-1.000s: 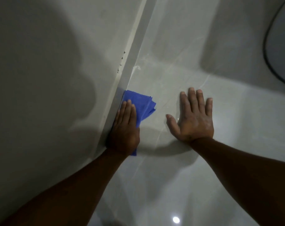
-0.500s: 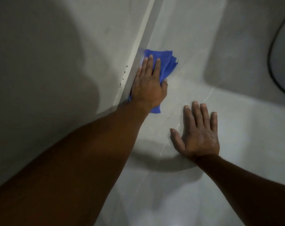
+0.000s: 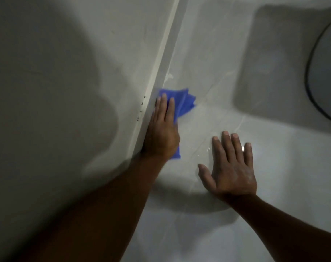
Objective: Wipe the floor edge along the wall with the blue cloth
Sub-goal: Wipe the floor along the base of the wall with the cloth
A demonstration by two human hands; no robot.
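A folded blue cloth (image 3: 183, 102) lies on the pale glossy floor tiles, pressed against the floor edge (image 3: 162, 72) where the white skirting meets the wall. My left hand (image 3: 162, 129) lies flat on top of the cloth, fingers pointing away from me, its side touching the skirting. The cloth sticks out ahead of the fingers and at the wrist. Spread flat on the floor to the right, apart from the cloth, my right hand (image 3: 231, 165) holds nothing.
The grey wall (image 3: 66, 72) fills the left half of the view. A white smear (image 3: 169, 76) marks the floor edge just beyond the cloth. A round dark-rimmed object (image 3: 312, 76) lies at the right edge. Shadows cover much of the floor.
My left hand first slid the cloth away from me along the skirting, then drew it back somewhat toward me. The right hand has stayed planted on the floor.
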